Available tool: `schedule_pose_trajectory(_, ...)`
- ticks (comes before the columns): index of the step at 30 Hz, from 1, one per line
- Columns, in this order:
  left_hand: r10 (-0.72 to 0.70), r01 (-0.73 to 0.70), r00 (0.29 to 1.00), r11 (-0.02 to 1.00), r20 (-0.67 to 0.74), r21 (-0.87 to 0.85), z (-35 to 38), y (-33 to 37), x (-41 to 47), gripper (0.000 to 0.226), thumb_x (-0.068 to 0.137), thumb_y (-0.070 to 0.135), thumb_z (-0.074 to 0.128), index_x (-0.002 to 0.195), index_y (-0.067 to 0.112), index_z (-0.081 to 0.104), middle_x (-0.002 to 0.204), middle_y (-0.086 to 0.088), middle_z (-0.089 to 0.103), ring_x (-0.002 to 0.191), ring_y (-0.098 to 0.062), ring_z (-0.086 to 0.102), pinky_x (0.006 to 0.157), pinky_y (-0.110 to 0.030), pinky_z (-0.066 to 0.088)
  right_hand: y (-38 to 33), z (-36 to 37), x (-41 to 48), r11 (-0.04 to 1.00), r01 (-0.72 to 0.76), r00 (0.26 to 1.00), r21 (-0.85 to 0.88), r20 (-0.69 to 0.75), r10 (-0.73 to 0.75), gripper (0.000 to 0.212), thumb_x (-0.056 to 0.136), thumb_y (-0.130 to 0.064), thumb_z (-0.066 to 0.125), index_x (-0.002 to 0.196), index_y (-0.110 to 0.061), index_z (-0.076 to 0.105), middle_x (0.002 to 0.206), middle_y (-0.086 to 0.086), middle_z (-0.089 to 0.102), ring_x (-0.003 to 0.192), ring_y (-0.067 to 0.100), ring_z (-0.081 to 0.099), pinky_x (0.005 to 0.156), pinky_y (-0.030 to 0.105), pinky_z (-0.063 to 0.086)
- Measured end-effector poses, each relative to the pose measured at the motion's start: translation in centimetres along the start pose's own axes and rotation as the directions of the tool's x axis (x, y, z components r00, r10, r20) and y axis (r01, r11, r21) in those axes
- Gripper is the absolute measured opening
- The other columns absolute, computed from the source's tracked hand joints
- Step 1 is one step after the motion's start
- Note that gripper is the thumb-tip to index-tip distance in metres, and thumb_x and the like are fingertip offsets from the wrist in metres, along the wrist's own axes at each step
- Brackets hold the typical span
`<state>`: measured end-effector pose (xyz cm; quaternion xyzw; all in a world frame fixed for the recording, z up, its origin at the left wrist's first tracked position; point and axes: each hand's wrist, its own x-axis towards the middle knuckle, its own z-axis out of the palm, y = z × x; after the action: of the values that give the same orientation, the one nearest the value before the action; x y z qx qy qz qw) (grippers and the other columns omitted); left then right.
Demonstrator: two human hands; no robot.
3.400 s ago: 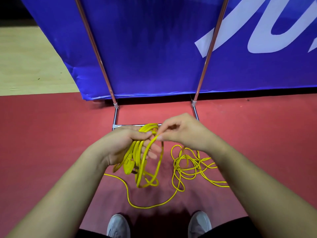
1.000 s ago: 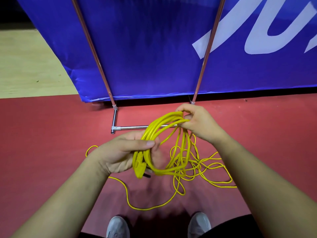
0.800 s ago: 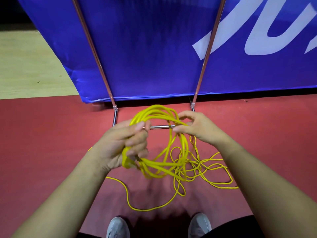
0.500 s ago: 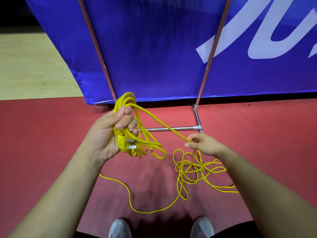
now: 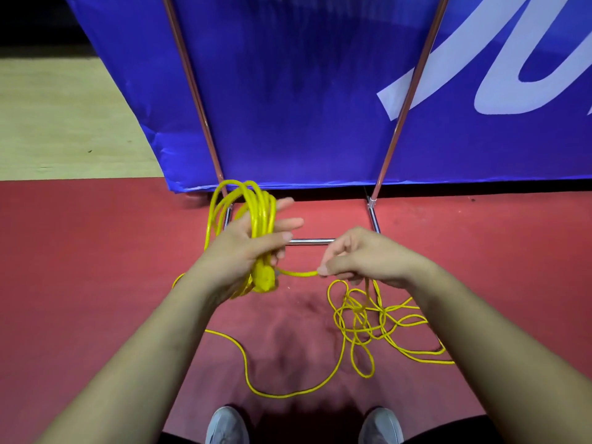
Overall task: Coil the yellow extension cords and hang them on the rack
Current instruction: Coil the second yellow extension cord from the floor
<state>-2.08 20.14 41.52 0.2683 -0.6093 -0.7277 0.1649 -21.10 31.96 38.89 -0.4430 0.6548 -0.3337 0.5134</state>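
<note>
Loops of yellow extension cord (image 5: 256,206), one upright bundle, sit gripped in the left hand (image 5: 246,251), one plug (image 5: 264,280) hanging below. A short strand runs sideways to the right hand (image 5: 362,257), which pinches it. One loose yellow tangle (image 5: 365,318) lies on the red floor (image 5: 96,283) under that nearer hand; one metal rack (image 5: 310,241) stands behind

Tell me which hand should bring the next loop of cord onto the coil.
Right. The right hand pinches the strand leading from the coil, above the loose cord on the floor; the left hand is occupied gripping the coil.
</note>
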Motion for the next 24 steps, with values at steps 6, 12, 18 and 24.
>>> schedule_pose_trajectory(6,-0.108,0.051,0.979,0.951,0.171,0.305,1.0,-0.2,-1.1,0.018,0.084,0.027,0.071,0.079,0.010,0.069,0.059,-0.002,0.054,0.045,-0.011,0.037,0.045,-0.022,0.032,-2.7,-0.3,-1.3,0.955,0.219,0.976,0.201,-0.049,-0.214,0.005,0.086,-0.004,0.067,0.082,-0.001,0.067,0.053,0.004,0.047,0.049,0.013,0.038,0.051,0.026,0.032)
schedule_pose_trajectory(12,-0.106,0.128,0.991,0.946,0.087,-0.299,-0.8,0.0,0.0,0.006,0.077,0.012,0.070,0.077,0.007,0.066,0.058,0.001,0.044,0.040,-0.007,0.031,0.034,-0.017,0.023,5.8,-3.1,0.1,0.958,0.058,0.998,-0.280,0.018,-0.055,0.015,0.088,-0.020,0.069,0.081,-0.010,0.062,0.071,0.000,0.047,0.069,0.010,0.042,0.067,0.030,0.034)
schedule_pose_trajectory(18,-0.156,0.156,0.988,0.987,0.015,0.047,-2.9,0.6,0.2,0.024,0.085,0.021,0.067,0.092,-0.001,0.066,0.060,-0.003,0.056,0.040,-0.011,0.030,0.039,-0.020,0.027,8.9,-4.1,0.3,0.954,0.083,0.927,0.287,-0.373,0.032,0.009,0.099,-0.013,0.050,0.093,-0.012,0.057,0.066,0.008,0.044,0.057,0.018,0.056,0.063,0.031,0.048)
schedule_pose_trajectory(24,-0.243,0.246,0.969,0.965,-0.040,0.087,-3.0,0.1,0.0,0.041,0.082,0.023,0.064,0.108,-0.009,0.063,0.082,-0.013,0.073,0.039,-0.011,0.035,0.038,-0.018,0.034,7.0,-3.8,1.3,0.960,0.043,0.866,-0.275,-0.470,-0.173,0.022,0.096,-0.014,0.056,0.082,-0.023,0.071,0.059,-0.013,0.055,0.056,0.001,0.043,0.056,0.021,0.034)
